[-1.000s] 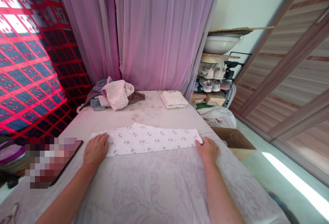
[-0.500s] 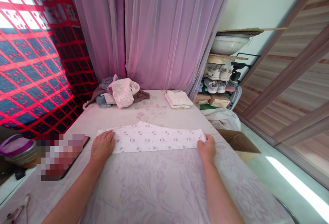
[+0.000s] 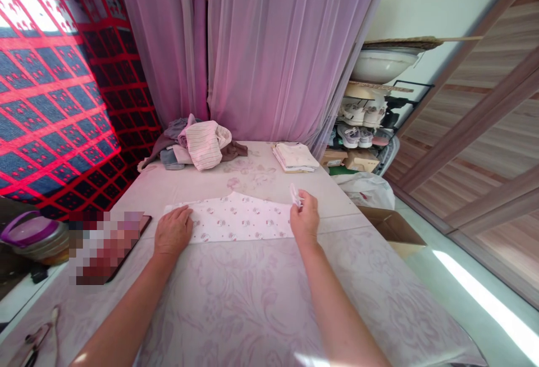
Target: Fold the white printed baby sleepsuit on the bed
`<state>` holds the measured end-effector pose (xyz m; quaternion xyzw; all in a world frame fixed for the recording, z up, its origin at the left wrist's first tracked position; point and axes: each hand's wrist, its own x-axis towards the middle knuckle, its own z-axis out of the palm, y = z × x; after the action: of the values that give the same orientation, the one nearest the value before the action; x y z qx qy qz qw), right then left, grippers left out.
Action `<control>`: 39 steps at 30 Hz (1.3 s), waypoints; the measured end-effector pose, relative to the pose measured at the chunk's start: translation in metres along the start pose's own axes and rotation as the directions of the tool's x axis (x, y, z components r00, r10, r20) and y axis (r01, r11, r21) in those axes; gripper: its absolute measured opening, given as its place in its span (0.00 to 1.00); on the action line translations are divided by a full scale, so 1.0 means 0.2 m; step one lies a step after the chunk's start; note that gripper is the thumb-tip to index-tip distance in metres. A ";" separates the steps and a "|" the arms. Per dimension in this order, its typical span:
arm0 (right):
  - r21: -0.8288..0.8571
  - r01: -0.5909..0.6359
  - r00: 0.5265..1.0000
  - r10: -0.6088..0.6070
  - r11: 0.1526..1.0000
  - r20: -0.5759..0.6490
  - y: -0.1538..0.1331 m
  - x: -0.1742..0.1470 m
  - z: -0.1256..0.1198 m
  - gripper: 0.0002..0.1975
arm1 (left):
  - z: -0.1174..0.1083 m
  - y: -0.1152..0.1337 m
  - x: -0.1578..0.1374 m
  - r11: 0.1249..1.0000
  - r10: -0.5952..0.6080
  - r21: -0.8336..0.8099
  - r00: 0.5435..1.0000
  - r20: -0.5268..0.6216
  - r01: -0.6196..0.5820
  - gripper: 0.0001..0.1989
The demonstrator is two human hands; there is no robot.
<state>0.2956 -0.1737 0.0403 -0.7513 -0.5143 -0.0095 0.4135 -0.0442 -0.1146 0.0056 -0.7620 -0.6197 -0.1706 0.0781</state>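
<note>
White pants (image 3: 242, 218) with a small cartoon print lie folded lengthwise into a long strip across the bed. My left hand (image 3: 173, 229) rests flat on their left end, fingers stretched over the fabric and not gripping it. At the other end my right hand (image 3: 305, 218) pinches the end of the leg, which is lifted off the bed and turned inward. A bit of the hem sticks up above my fingers. My right palm hides part of the fabric beneath it.
Rumpled clothes (image 3: 202, 145) are heaped at the far left of the bed, and a folded stack (image 3: 296, 157) lies at the far right. A partly blurred phone (image 3: 120, 249) is left of my hand. An open cardboard box (image 3: 393, 226) stands beyond the bed's right edge.
My right hand has moved left with the end of the leg, folding it up and inward, so the strip is shorter. My left hand stays on the left end.
</note>
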 end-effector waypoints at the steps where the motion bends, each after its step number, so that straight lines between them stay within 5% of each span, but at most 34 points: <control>1: 0.003 0.051 0.998 -0.051 0.999 0.029 -0.06 -0.03 0.05 0.25 | 0.00 0.00 0.00 1.000 -0.001 0.004 1.000 0.002 0.001 0.19; 6: -0.002 0.220 0.947 -0.213 0.975 0.242 -0.20 -0.20 0.28 0.26 | 0.00 0.00 0.00 1.000 -0.003 0.018 1.000 0.019 0.002 0.19; 10: -0.019 0.288 0.910 -0.268 0.957 0.315 -0.21 -0.27 0.35 0.27 | 0.00 0.00 0.00 1.000 -0.005 0.005 1.000 0.016 0.005 0.18; 20: 0.015 0.400 0.857 -0.380 0.916 0.349 -0.24 -0.30 0.39 0.26 | 0.01 -0.01 0.00 1.000 0.006 -0.009 1.000 -0.016 -0.006 0.17; 31: 0.142 0.568 0.783 -0.586 0.810 0.209 -0.20 -0.34 0.40 0.14 | 0.04 -0.02 -0.01 1.000 0.022 0.000 0.998 -0.056 -0.022 0.16; 34: 0.115 0.517 0.841 -0.528 0.848 0.116 -0.13 -0.27 0.32 0.13 | 0.03 -0.02 -0.01 1.000 0.005 0.005 1.000 -0.028 -0.005 0.17; 39: -0.055 0.237 0.971 -0.237 0.970 0.003 0.18 -0.09 0.19 0.15 | -0.04 -0.01 0.03 0.999 -0.031 0.027 0.991 0.132 0.028 0.18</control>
<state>0.2991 -0.1686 -0.0144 -0.6954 -0.5992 -0.0744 0.3895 -0.0456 -0.1108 0.0144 -0.7614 -0.6369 -0.1130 0.0441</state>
